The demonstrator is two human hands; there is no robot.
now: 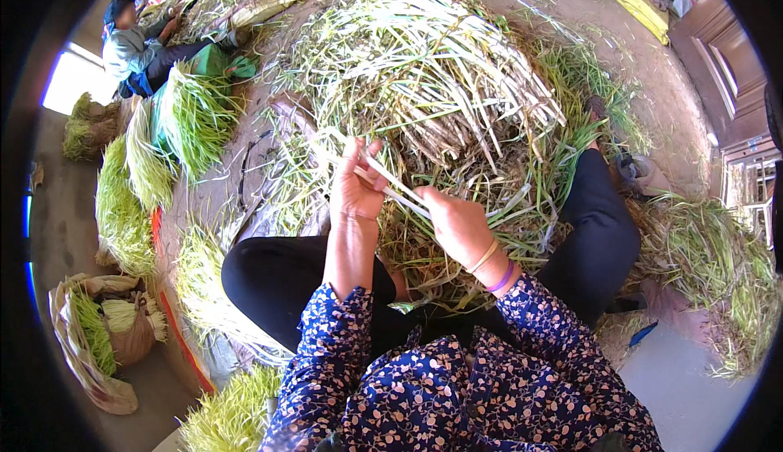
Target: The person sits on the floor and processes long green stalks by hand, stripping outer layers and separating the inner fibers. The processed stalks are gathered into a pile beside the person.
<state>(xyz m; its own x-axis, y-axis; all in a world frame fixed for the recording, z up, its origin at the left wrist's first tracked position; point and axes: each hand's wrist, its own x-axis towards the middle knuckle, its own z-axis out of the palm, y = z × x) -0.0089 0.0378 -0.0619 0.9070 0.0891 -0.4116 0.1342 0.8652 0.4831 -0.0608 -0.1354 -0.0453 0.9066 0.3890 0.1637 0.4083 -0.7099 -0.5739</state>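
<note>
Pale, peeled-looking stalks (394, 183) of a long green-leaved plant, perhaps garlic shoots, run between my two hands. My left hand (358, 183) has its palm turned up and its fingers curled round them. Lower right, my right hand (456, 223) is closed on their white ends, with a yellow and a purple band at its wrist. Beyond both hands lies a big heap of unsorted stalks (452, 79), with brown, dirty lower ends and pale green leaves. Loose leaves and brown trimmings (422, 256) cover the ground between my legs.
Green bundles (199, 122) and paler bundles (208, 293) lie at the left, near an open sack (67, 336). A person (131, 54) sits at the upper left. More leaves (716, 268) are piled at right, below a brown door (722, 67). A yellow sack (639, 9) lies upper right.
</note>
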